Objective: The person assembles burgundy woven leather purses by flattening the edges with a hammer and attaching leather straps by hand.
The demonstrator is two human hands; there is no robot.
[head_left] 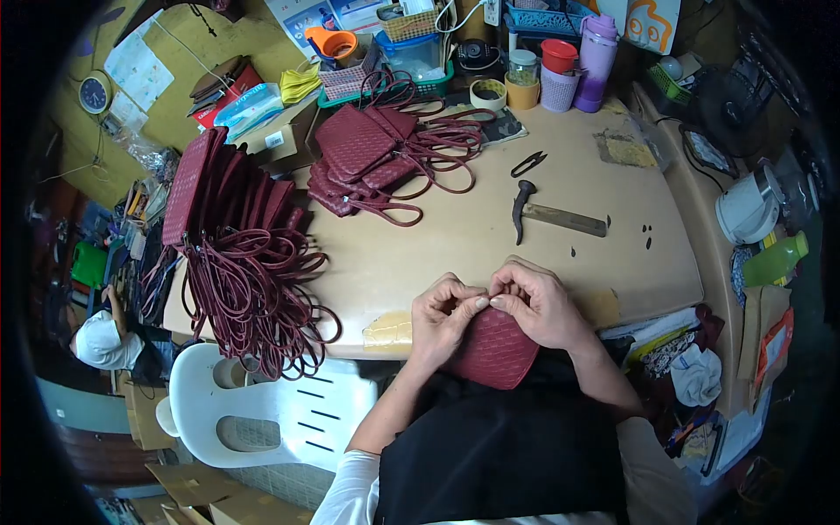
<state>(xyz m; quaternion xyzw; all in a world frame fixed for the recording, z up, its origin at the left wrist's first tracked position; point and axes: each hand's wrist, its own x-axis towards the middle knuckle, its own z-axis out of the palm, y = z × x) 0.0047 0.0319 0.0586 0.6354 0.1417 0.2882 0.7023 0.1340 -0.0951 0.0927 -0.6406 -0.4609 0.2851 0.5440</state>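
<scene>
A dark red patterned pouch [497, 352] hangs from both hands at the table's front edge, close to my body. My left hand [444, 317] pinches its upper edge between thumb and fingers. Right beside it, my right hand [532, 302] pinches the same edge, the fingertips of both hands nearly meeting. Whatever small part lies between the fingertips is hidden. Ahead of the hands, a hammer [560, 219] lies on the table, with black thread snips [528, 164] behind it.
Dark red pouches with wrist straps stand in a row [194, 188] at the left; more pouches [363, 144] are piled at the back. Strap loops [262, 289] hang over the front edge above a white chair [197, 394]. Small dark bits [647, 236] lie at the right. A person [109, 337] is at far left.
</scene>
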